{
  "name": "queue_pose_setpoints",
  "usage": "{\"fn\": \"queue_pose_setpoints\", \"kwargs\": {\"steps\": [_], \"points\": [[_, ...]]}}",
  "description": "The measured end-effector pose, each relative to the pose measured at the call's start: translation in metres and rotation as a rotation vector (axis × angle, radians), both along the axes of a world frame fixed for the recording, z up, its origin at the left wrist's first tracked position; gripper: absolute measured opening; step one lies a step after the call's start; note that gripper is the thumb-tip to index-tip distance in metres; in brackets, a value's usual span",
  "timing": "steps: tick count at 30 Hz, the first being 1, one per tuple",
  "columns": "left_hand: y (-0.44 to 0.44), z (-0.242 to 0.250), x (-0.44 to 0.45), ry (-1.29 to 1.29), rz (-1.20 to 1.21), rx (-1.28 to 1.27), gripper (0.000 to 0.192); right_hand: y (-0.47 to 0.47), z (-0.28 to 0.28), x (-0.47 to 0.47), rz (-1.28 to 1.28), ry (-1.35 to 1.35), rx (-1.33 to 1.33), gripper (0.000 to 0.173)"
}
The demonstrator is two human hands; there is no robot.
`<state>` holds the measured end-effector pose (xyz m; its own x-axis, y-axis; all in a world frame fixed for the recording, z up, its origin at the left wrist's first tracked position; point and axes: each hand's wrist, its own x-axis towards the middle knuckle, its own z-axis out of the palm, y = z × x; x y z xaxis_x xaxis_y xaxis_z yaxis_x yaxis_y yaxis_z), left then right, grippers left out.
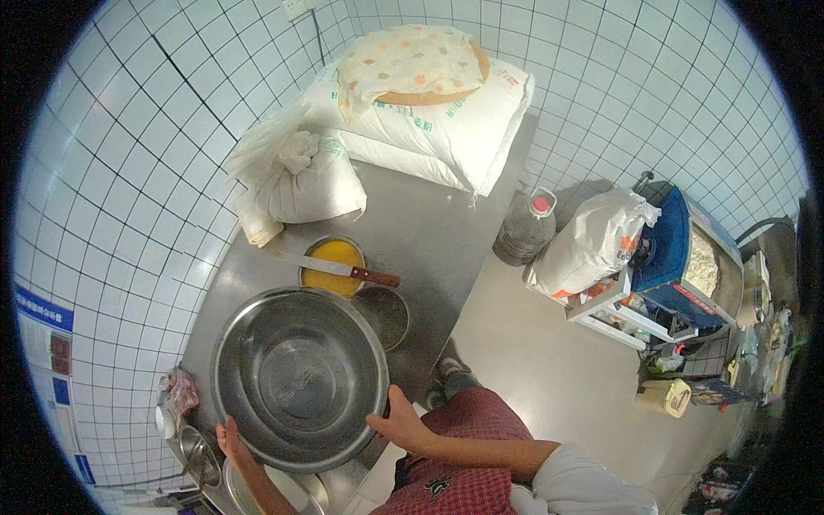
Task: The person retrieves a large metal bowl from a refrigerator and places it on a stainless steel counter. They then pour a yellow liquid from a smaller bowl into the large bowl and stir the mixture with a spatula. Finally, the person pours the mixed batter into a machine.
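Both my hands grip the rim of a large, round stainless steel basin (300, 380), which looks empty inside. My left hand (233, 438) is on its lower left rim, my right hand (400, 421) on its right rim. Just beyond the basin, a knife (375, 277) with a wooden handle lies across a round metal container of yellow contents (331, 248). Beside that, a second round metal container (389, 318) is partly hidden by the basin. All this is over a steel table (425, 219).
White printed sacks (438, 135) lie at the table's far end, under a cloth-covered round tray (412, 61). A tied sack (315, 187) stands at the left. Metal bowls (199, 454) are near my left arm. On the right are a plastic jug (524, 228) and a blue bin (663, 238).
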<state>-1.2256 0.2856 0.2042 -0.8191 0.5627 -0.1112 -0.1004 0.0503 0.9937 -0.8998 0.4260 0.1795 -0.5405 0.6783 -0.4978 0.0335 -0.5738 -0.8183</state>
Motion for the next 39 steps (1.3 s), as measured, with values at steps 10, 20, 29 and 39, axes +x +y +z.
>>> {"fn": "queue_pose_setpoints", "kwargs": {"steps": [10, 20, 29, 39], "points": [[0.001, -0.008, -0.003, -0.011, 0.002, 0.054, 0.027, 0.000, -0.003, -0.005, -0.002, -0.005, 0.021, 0.036], [-0.006, -0.062, -0.003, -0.229, 0.339, -0.027, 0.042, 0.006, -0.016, -0.016, 0.040, -0.131, 0.314, 0.035], [-0.034, -0.116, 0.003, -0.143, 0.200, 0.212, 0.051, 0.037, -0.033, -0.057, 0.103, -0.135, 0.363, 0.033], [-0.040, -0.161, 0.016, -0.326, 0.662, 0.144, 0.038, 0.061, -0.091, -0.117, 0.193, -0.214, 0.402, 0.029]]}}
